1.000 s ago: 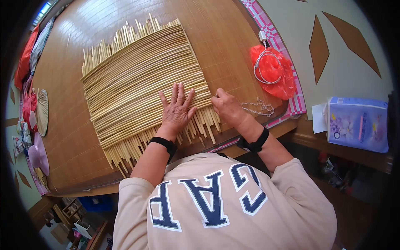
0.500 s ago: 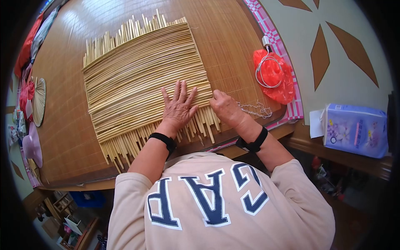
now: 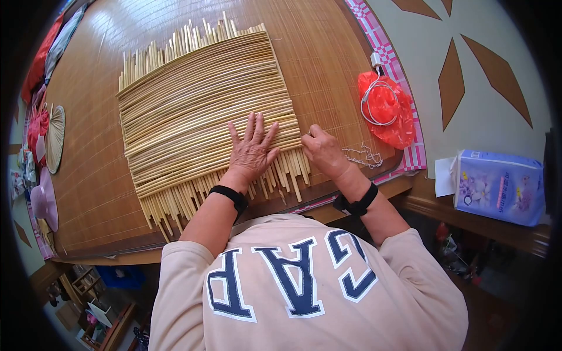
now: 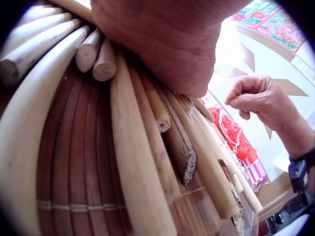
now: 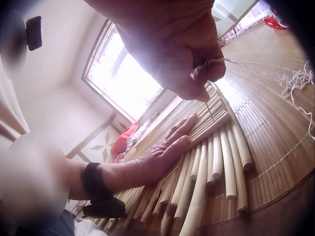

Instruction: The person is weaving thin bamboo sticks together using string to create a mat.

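A mat of pale straw-coloured stalks (image 3: 199,99) lies on the brown surface, with a second layer of stalk ends (image 3: 175,205) jutting out from under its near edge. The left hand (image 3: 250,151) rests flat on the mat near that edge, fingers spread. Just off the mat's right edge, the right hand (image 3: 325,153) pinches a thin white thread (image 5: 211,63), its fingers curled. A thin straight strand (image 5: 209,109) runs from the right fingertips to the stalks in the right wrist view. The loose thread (image 3: 364,157) trails in a tangle to the right.
A red plastic bag (image 3: 386,111) with a coiled white cable lies at the right over a pink checked cloth (image 3: 417,140). Farther right stands a purple package (image 3: 497,187). A fan (image 3: 55,139) and a pink hat (image 3: 45,200) lie at the left edge.
The right hand has drawn slightly away from the mat's right edge. The left hand stays flat on the stalks. The head view has shifted a little.
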{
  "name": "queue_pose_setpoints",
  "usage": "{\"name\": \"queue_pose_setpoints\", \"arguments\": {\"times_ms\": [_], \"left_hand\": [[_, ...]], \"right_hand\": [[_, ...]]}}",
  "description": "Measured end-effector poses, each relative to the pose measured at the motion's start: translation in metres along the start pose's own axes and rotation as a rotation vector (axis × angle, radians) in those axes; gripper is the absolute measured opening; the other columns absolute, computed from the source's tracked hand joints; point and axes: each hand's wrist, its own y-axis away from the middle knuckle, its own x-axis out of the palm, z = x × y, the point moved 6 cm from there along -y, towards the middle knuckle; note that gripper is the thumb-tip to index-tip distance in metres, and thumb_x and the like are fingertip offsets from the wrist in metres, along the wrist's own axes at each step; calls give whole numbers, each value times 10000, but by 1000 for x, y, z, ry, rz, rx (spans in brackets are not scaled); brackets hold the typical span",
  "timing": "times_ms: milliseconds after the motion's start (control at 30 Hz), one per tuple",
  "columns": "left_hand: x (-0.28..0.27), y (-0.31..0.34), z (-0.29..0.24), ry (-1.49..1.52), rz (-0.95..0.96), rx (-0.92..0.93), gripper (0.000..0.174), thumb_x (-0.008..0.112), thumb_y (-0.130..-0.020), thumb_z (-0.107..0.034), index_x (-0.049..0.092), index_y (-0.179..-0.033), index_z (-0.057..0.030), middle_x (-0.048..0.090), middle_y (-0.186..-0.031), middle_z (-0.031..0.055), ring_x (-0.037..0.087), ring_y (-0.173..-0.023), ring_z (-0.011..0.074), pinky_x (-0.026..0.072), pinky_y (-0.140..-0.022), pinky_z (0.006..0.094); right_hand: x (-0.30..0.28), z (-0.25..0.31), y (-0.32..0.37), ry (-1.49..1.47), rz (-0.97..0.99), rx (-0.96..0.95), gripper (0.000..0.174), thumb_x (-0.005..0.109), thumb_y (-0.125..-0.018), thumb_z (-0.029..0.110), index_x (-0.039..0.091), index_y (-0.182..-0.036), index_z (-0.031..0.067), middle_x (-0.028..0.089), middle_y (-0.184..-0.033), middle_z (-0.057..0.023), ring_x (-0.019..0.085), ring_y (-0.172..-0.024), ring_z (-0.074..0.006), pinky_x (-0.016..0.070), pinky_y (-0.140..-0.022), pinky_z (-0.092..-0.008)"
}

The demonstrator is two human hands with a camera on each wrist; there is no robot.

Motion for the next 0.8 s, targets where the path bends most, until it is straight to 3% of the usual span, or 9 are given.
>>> {"name": "queue_pose_setpoints", "arguments": {"times_ms": [667, 800], "left_hand": [[-1, 0, -1, 9, 20, -6, 568, 401, -877, -464, 287, -1385, -238, 152, -1467, 120, 68, -1370, 268, -6, -1018, 628], [-1, -1, -1, 6, 35, -7, 572, 404, -876, -459, 282, -1387, -234, 152, -1468, 120, 71, -1369, 269, 1, -1016, 632]], "right_hand": [[0, -5, 2, 24, -11, -15, 75, 598, -692, 34, 539, -739, 42, 474, -772, -119, 555, -725, -290, 468, -624, -367], [-14, -29, 12, -244, -136, 205, 45, 598, -719, 49, 587, -758, 29, 531, -774, -112, 567, -724, -277, 464, -615, -345]]}}
